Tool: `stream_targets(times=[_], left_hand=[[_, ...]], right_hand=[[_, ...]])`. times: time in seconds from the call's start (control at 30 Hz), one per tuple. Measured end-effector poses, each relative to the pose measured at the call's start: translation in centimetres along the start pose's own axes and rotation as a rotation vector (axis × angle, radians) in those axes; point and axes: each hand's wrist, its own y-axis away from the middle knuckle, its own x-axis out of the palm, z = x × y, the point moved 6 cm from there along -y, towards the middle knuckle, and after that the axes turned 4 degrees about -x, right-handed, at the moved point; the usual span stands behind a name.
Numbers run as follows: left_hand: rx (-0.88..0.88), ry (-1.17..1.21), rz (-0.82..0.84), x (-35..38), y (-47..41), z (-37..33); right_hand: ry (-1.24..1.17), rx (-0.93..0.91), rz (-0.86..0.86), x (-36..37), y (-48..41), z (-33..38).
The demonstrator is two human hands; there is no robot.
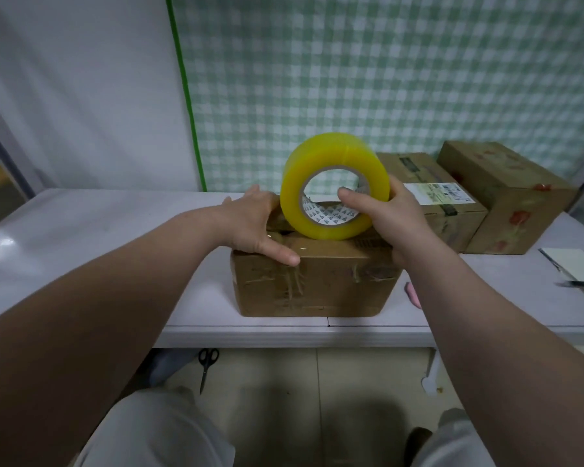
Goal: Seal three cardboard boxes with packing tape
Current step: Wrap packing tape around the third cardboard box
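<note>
white table point(81, 224), tape roll point(331, 187) upright on the near box point(314, 281)

right hand point(385, 214) hooks its thumb through the core, fingers curled behind the rim, likely so the roll can unwind. left hand point(253, 224) lies spread flat on the lid, seemingly pinning the flaps. two more boxes point(432, 197) wait behind, to the right; scissors point(207, 362) lie on the floor.

A white table point(115, 224) bears three cardboard boxes point(314, 284) and a pale sheet point(577, 264).

view: head, wide-angle; faces: forward and down; range: close above hands point(253, 224) and table point(81, 224); single view
</note>
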Motion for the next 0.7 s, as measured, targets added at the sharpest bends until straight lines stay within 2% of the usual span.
stream_targets(times=[0.13,0.23,0.37,0.47,0.57,0.7], left_hand=[[0.047,0.082,-0.012,0.5,-0.6,0.3],[0.043,0.138,0.031,0.8,-1.0,1.0],[0.021,0.149,0.07,0.6,-0.9,0.7],[0.002,0.149,0.126,0.5,-1.0,0.3],[-0.038,0.122,0.198,-0.1,-1.0,-0.6],[-0.079,0.02,0.098,0.0,-2.3,-1.6]], right_hand=[[0.005,-0.04,-0.073,0.1,-0.1,0.4],[0.115,-0.143,-0.121,0.3,-0.6,2.2],[0.236,-0.209,-0.271,-3.6,-2.0,4.9],[0.447,-0.223,-0.232,-6.1,-2.2,5.2],[0.501,-0.255,-0.206,-6.2,-1.8,4.8],[0.454,-0.271,-0.233,-6.5,-1.8,4.3]])
